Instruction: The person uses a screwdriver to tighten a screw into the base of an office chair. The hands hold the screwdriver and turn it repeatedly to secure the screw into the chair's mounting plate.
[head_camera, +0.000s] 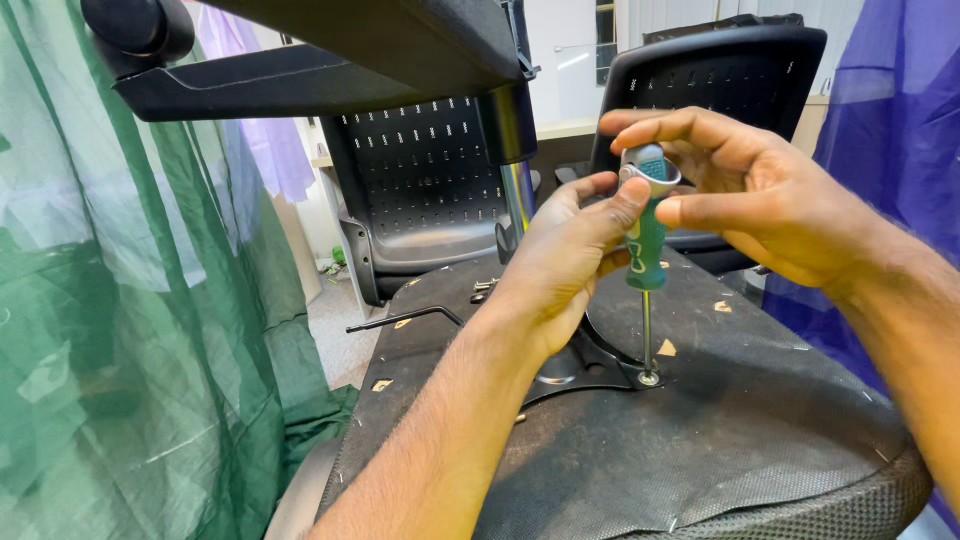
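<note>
My left hand (560, 262) is curled loosely round the green plastic handle of the upright steel-shafted screwdriver (645, 250), thumb pressed near its top. Its tip sits in a small silver screw (649, 379) at the corner of the black metal bracket (585, 365) on the upturned black fabric chair seat (760, 420). My right hand (745, 195) pinches the handle's grey cap with half-closed fingers; I judge I should keep the shaft plumb and press down as I twist.
</note>
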